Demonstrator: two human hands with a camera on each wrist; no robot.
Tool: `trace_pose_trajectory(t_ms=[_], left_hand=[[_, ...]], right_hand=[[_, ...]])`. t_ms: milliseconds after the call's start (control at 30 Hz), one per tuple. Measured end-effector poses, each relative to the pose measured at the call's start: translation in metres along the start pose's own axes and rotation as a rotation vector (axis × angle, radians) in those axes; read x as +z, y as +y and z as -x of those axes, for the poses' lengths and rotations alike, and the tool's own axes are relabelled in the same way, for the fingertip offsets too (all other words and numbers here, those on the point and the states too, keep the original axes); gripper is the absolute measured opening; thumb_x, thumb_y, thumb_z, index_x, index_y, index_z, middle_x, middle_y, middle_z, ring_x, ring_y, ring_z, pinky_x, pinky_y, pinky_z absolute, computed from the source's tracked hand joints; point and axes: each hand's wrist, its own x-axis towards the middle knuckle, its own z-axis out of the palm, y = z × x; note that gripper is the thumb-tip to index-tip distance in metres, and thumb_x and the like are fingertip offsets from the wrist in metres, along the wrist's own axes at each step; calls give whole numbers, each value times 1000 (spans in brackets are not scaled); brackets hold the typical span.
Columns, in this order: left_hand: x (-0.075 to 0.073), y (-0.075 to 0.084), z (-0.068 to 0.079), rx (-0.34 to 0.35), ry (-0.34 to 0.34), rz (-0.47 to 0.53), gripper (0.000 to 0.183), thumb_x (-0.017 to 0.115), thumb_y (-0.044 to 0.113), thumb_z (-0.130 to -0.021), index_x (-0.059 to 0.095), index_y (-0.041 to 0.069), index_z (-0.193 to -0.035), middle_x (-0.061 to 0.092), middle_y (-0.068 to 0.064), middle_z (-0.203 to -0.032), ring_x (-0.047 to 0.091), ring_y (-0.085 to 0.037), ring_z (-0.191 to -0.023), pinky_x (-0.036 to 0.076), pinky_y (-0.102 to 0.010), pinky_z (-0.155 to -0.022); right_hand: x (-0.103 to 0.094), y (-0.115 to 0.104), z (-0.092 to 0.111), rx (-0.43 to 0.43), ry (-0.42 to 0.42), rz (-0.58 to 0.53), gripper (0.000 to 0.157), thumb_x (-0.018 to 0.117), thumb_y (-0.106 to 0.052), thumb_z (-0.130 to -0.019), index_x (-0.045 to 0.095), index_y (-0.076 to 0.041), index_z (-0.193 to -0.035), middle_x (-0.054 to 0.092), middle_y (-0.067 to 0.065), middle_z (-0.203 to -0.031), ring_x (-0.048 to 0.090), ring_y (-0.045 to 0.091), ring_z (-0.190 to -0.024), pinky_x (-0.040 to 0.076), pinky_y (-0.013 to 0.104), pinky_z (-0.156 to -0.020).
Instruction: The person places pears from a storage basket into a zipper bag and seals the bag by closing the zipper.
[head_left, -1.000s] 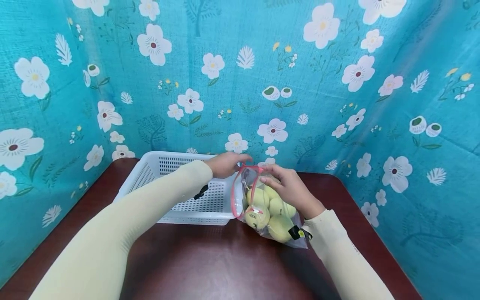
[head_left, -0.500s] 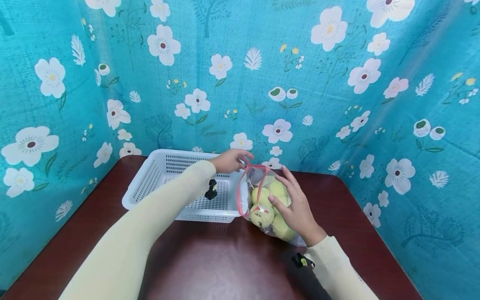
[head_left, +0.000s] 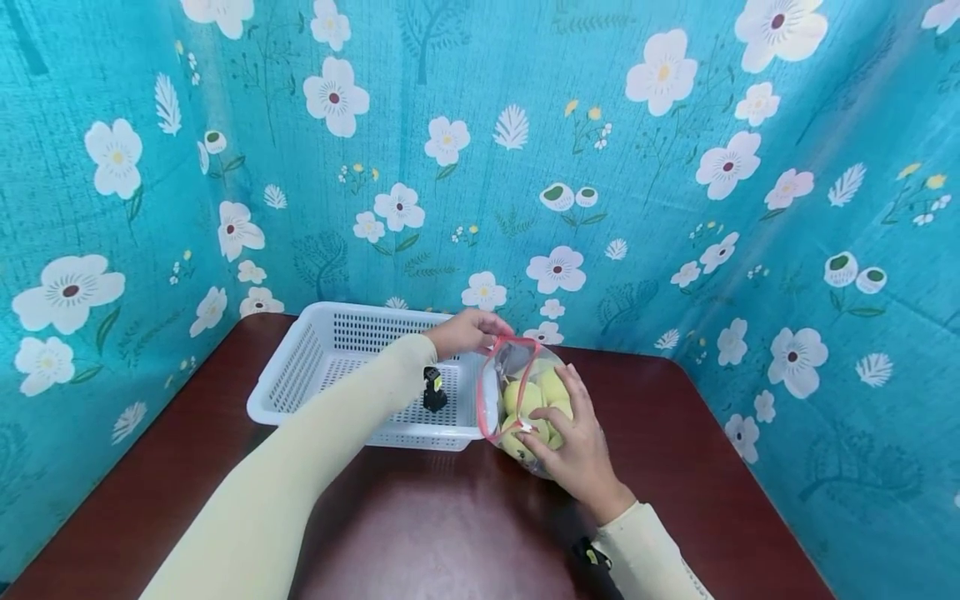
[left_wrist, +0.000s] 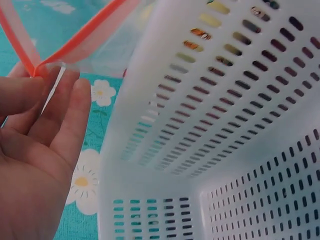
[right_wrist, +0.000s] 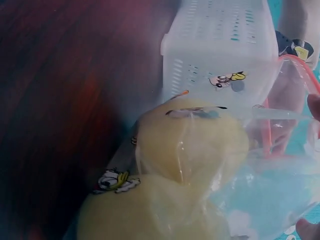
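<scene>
Right hand (head_left: 579, 454) shifted lower along bag (head_left: 514, 360) | fingers apart | left hand (head_left: 463, 333) pinching red rim (head_left: 482, 400)

bag (head_left: 516, 358): clear plastic, small cartoon prints, red rim (head_left: 481, 400), white piece (head_left: 527, 427) at rim's near corner | state: mouth spread open, facing up and toward basket (head_left: 457, 433) | loc: just right of basket's right end, contact unclear | fruit (head_left: 553, 386): several, round, pale yellow-green, bunched inside bag, exact count hidden

The bag (head_left: 514, 358) is red-edged, the fruit (right_wrist: 200, 145) yellow, basket (head_left: 352, 333) white, cloth (head_left: 480, 183) flowered turquoise.
</scene>
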Motion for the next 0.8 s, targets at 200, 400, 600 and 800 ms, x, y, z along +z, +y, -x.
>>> trace_pose_trajectory(t_ms=[200,400,600,800], left_hand=[[9,-10,-2,2,-13,-23,24,52,-1,-98,67,5,-116,69,-8,-111,65,-22,-101,53,-33,-83],[6,-9,-6,27,24,-44,22,53,4,-99,68,8,-115,70,-4,-108,66,-20,-99,54,-33,-80],[3,-4,-8,50,-4,-43,23,53,6,-100,66,9,-118,68,-4,-112,65,-20,-100,53,-37,-83],[5,9,-3,62,18,-59,19,57,8,-99,69,10,-113,70,-3,-106,65,-19,-99,52,-42,-85]], right_hand=[[1,-1,7,-28,28,1,25,73,-38,-87,74,-13,-85,41,20,-146,30,46,-136,35,56,-103],[-4,0,3,-77,75,-49,24,73,-32,-88,74,-9,-85,44,19,-144,33,48,-133,27,37,-111],[-15,1,3,-75,127,-69,33,67,-36,-92,75,-5,-86,50,19,-139,38,47,-130,30,27,-108],[-31,4,2,-30,207,-89,14,80,-17,-82,74,-4,-83,55,18,-134,42,45,-128,35,28,-106]])
